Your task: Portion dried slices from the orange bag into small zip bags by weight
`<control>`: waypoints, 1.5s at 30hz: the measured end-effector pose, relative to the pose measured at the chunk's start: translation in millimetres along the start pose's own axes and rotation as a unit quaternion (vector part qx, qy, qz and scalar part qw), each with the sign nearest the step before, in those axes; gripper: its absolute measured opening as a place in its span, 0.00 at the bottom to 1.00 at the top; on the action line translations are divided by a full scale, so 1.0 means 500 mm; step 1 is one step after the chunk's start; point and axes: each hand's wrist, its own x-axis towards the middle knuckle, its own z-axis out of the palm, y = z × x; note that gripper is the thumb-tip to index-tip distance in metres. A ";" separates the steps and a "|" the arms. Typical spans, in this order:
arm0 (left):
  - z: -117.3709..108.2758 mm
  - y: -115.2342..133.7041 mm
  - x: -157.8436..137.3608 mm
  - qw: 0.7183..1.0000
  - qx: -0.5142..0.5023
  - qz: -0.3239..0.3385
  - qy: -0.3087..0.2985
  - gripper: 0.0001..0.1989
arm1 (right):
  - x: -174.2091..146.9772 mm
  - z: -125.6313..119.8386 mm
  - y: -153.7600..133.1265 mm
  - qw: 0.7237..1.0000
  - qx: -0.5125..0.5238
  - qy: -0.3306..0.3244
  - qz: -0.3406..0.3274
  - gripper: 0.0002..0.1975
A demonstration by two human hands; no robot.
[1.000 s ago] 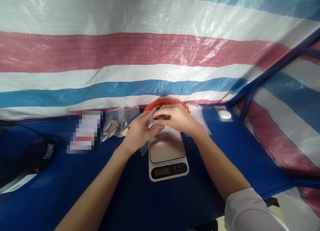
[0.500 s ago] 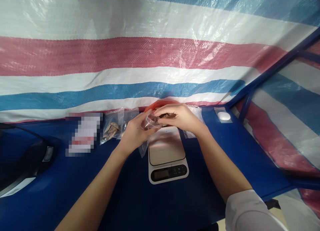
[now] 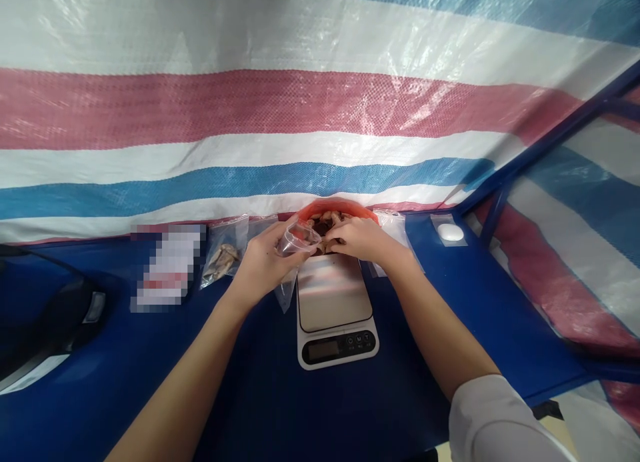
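Note:
A clear plastic cup [image 3: 299, 238] is tilted in my left hand [image 3: 267, 259], whose fingers wrap round it. Behind the kitchen scale [image 3: 336, 294] stands an orange-red container [image 3: 345, 205] holding brown dried pieces [image 3: 327, 217]. My right hand [image 3: 357, 239] dips its fingers among these pieces, thumb and fingertips drawn together. What lies between the fingertips is hidden. Just beyond both wrists, the scale has a bare metal plate and a dark display.
Zip bags, one with brown dried pieces [image 3: 221, 261], lie left of my left hand. A clear bag [image 3: 393, 232] lies by the container. At the right is a small bag with a white oval object [image 3: 451, 232]. A black item [image 3: 50, 315] sits far left on the blue table [image 3: 400, 409].
My right hand has moved away from the cup, to the right and down into the container of dried pieces. The cup's opening now shows more clearly in my left hand.

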 end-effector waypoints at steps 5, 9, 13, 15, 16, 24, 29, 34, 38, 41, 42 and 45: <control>0.001 0.005 0.001 1.000 0.006 0.004 -0.004 0.28 | 0.002 0.005 -0.006 0.998 -0.045 -0.024 0.021 0.12; 0.002 0.006 0.001 1.000 0.001 -0.001 -0.001 0.29 | 0.003 0.010 -0.002 0.998 -0.040 -0.022 0.031 0.11; 0.003 0.007 0.001 1.000 -0.009 -0.019 0.001 0.32 | 0.006 0.015 0.004 0.999 -0.035 -0.017 0.026 0.11; 0.004 0.009 0.001 1.000 -0.015 -0.023 -0.005 0.31 | 0.006 0.017 0.007 0.999 -0.037 -0.014 0.023 0.11; 0.004 0.010 0.001 1.000 -0.017 -0.024 -0.008 0.31 | 0.006 0.018 0.010 0.999 -0.037 -0.010 0.020 0.11; 0.002 0.009 0.000 1.000 -0.005 -0.028 -0.001 0.31 | 0.004 0.025 0.019 1.000 -0.017 0.010 -0.009 0.12; 0.001 0.011 0.001 0.999 -0.021 -0.039 -0.010 0.31 | 0.006 0.023 0.023 1.000 0.006 0.025 0.017 0.11; 0.004 0.008 0.001 0.998 -0.032 -0.045 -0.011 0.32 | 0.005 0.018 0.036 0.996 0.068 0.047 0.024 0.08; 0.006 0.005 -0.001 0.999 -0.033 -0.028 -0.014 0.30 | -0.003 0.001 0.040 0.989 0.124 0.075 0.034 0.07; 0.009 0.007 -0.002 0.999 -0.028 -0.020 -0.023 0.29 | -0.014 -0.016 0.039 0.975 0.194 0.105 0.020 0.07; 0.010 0.008 -0.003 0.999 -0.027 -0.018 -0.023 0.30 | -0.018 -0.022 0.037 0.968 0.220 0.119 0.013 0.07; 0.017 0.009 -0.005 0.999 -0.023 -0.013 -0.019 0.35 | -0.029 -0.039 0.023 0.946 0.283 0.155 -0.008 0.08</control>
